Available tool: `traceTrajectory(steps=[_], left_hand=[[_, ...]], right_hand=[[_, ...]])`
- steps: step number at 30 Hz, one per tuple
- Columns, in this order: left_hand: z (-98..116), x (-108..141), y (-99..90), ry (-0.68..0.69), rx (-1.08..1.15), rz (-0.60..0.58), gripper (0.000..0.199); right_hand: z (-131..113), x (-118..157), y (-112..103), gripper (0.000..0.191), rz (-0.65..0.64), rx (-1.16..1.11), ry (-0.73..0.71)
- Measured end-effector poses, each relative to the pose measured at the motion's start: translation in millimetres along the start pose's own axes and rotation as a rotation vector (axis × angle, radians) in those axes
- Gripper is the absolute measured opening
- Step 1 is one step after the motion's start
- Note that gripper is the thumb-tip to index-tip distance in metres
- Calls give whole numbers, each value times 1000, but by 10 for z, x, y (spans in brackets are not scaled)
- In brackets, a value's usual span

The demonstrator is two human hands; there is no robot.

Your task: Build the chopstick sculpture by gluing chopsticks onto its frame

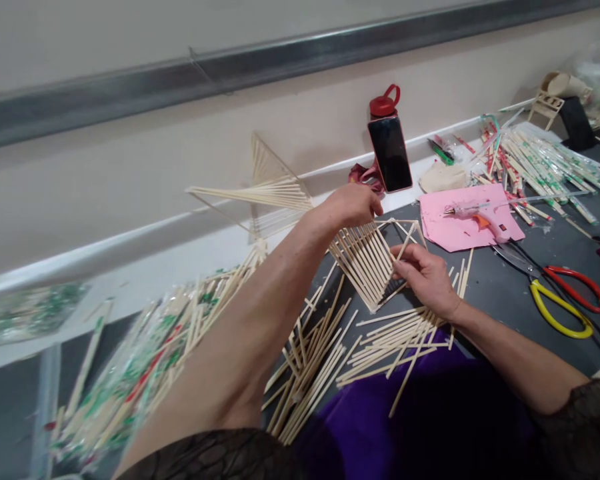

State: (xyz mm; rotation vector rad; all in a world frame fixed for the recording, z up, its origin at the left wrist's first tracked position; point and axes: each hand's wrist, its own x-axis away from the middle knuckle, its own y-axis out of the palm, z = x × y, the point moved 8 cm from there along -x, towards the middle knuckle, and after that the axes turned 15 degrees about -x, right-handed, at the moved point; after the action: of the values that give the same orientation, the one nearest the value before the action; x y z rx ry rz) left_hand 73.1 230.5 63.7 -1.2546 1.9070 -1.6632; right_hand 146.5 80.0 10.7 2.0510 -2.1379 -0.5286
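Between my hands is a small frame built from thin wooden sticks [363, 263], with a row of parallel sticks across one side and open triangles on the other. My left hand [356, 205] reaches over its far end with the fingers curled down, the fingertips partly hidden. At the near right side, my right hand [425, 275] pinches an edge of the frame between thumb and fingers. Loose sticks [400, 340] lie in a spread pile just below it. Another pile of bare sticks [315, 373] lies to the left, partly behind my left forearm.
A larger stick structure [260, 193] stands against the wall. Wrapped chopsticks [135, 380] lie at left, more wrapped chopsticks [545, 167] at back right. A glue gun [485, 217] rests on pink card [440, 233]. Nearby are scissors [555, 283], a phone [391, 153] and a red-lidded bottle [384, 105].
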Motion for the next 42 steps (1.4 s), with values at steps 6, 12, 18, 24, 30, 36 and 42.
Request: traceTrajectory(steps=[6, 12, 18, 24, 30, 36, 42], left_hand=[[19, 23, 0, 3, -18, -25, 43], [2, 26, 14, -14, 7, -26, 42], [-22, 1, 41, -22, 40, 2, 38], [9, -3, 36, 9, 33, 8, 37], [28, 22, 8, -5, 9, 16, 40], [8, 9, 19, -16, -41, 16, 42], [26, 23, 5, -7, -25, 7, 43]], right_hand=[[25, -4, -37, 23, 13, 21, 36], [22, 7, -42, 27, 5, 82, 28], [4, 13, -18, 24, 8, 10, 29], [21, 19, -27, 28, 21, 9, 35], [14, 22, -18, 28, 3, 40, 23], [17, 30, -3, 27, -4, 17, 14], [-1, 29, -3, 27, -5, 1, 7]])
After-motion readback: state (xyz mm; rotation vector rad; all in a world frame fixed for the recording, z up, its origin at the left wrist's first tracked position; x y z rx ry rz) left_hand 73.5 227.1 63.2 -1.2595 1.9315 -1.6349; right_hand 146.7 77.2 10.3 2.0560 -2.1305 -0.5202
